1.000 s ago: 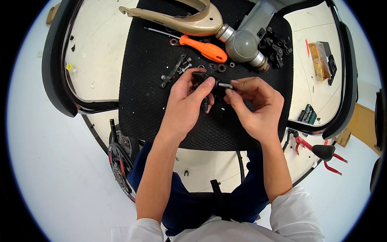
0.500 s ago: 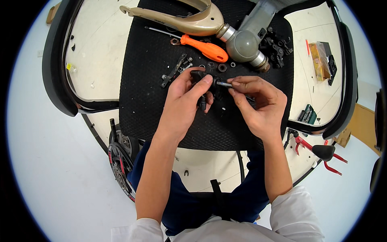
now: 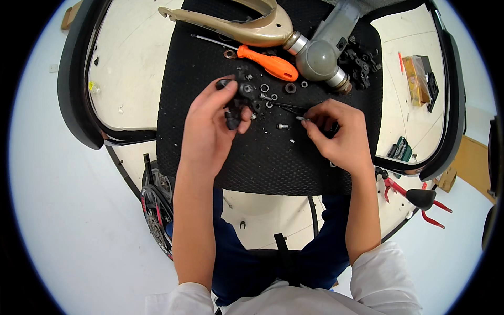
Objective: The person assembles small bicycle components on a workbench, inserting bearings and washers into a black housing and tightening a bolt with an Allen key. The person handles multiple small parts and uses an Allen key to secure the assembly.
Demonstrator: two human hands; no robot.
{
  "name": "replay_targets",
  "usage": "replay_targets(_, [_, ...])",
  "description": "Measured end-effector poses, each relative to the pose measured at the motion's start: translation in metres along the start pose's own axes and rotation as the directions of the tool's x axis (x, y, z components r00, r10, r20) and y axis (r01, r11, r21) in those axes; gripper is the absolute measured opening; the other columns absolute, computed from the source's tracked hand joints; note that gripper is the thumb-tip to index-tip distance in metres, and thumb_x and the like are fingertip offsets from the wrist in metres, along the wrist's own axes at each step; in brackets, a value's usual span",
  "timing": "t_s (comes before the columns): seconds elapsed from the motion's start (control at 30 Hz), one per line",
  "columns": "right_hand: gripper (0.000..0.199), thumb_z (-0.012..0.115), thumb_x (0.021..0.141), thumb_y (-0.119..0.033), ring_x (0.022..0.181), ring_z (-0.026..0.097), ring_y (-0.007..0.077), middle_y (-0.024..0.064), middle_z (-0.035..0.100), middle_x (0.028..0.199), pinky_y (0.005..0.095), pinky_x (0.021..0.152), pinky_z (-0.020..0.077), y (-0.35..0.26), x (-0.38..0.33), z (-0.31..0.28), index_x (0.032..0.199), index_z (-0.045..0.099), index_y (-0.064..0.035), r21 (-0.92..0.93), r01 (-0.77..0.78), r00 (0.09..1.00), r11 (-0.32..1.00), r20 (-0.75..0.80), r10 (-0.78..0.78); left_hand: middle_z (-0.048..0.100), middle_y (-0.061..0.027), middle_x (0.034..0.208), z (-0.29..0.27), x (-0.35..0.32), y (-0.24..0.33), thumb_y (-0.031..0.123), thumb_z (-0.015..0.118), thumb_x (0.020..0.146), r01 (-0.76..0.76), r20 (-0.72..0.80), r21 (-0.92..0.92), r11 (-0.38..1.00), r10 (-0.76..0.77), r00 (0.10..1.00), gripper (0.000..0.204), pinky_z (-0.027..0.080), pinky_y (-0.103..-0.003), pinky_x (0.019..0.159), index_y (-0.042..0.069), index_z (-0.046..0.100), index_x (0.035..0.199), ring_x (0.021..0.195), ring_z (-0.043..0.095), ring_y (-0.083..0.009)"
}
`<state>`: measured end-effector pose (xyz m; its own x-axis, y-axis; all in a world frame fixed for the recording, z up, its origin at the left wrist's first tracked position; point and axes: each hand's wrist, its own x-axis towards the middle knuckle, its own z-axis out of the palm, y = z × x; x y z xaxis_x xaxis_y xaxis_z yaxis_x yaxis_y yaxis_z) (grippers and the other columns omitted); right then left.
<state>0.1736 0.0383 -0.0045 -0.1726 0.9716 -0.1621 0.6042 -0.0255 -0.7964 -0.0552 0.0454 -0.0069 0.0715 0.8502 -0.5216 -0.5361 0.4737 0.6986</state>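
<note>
Black bracket (image 3: pixel 247 92): held above the seat (image 3: pixel 273 163) by thumb and fingers of the left hand (image 3: pixel 207 123), probably to leave its inner side accessible. Right hand (image 3: pixel 340 130): narrow pinch on a slim dark rod (image 3: pixel 287 106), probably for fine control. Loose bolt (image 3: pixel 282 126): on the seat.

Black part (image 3: pixel 247 90) moved left — seemingly a bolt (image 3: pixel 282 126) now shows.

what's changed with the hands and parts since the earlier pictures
The left hand has moved left, carrying the black mechanical part away from the right hand, which had been holding a silver piece against it. The right hand now pinches a silver-tipped piece. A silver bolt now shows on the black seat between them. The orange screwdriver and gold fork stayed put.
</note>
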Motion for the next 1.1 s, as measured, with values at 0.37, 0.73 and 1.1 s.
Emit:
replay_targets(0.37, [0.017,0.073,0.074,-0.004,0.074,0.062,0.0217,0.0075,0.063,0.082,0.0324,0.068,0.0527,-0.007,-0.001,0.034,0.091,0.071,-0.0016,-0.209,0.308,0.951,0.928,0.031,-0.309,0.065,-0.0110,0.093,-0.007,0.002,0.005,0.023,0.055,0.096,0.005,-0.014,0.014,1.000,-0.005,1.000,0.030,0.041,-0.026,0.058,-0.001,0.059,0.113,0.071,0.056,-0.0137])
replay_targets(0.73, [0.016,0.073,0.078,0.005,0.078,0.065,0.0100,0.0082,0.070,0.088,0.0236,0.073,0.0535,-0.012,-0.001,0.021,0.095,0.070,0.0044,0.284,0.116,0.988,0.952,-0.130,-0.082,0.059,-0.0030,0.081,0.021,-0.002,-0.022,0.017,0.065,0.091,0.100,0.080,0.131,0.986,-0.112,0.991,0.021,0.042,-0.023,0.053,0.003,0.060,0.105,0.066,0.057,-0.0091])
replay_targets(1.1, [0.014,0.075,0.077,0.001,0.072,0.067,0.0117,0.0075,0.070,0.081,0.0237,0.067,0.0535,-0.013,-0.004,0.023,0.090,0.072,0.0026,0.252,0.036,0.993,0.967,-0.120,-0.005,0.058,-0.0038,0.075,0.019,0.000,-0.026,0.019,0.067,0.090,-0.024,0.055,0.291,0.956,0.008,0.998,0.036,0.043,-0.023,0.053,-0.003,0.054,0.116,0.064,0.056,-0.0090])
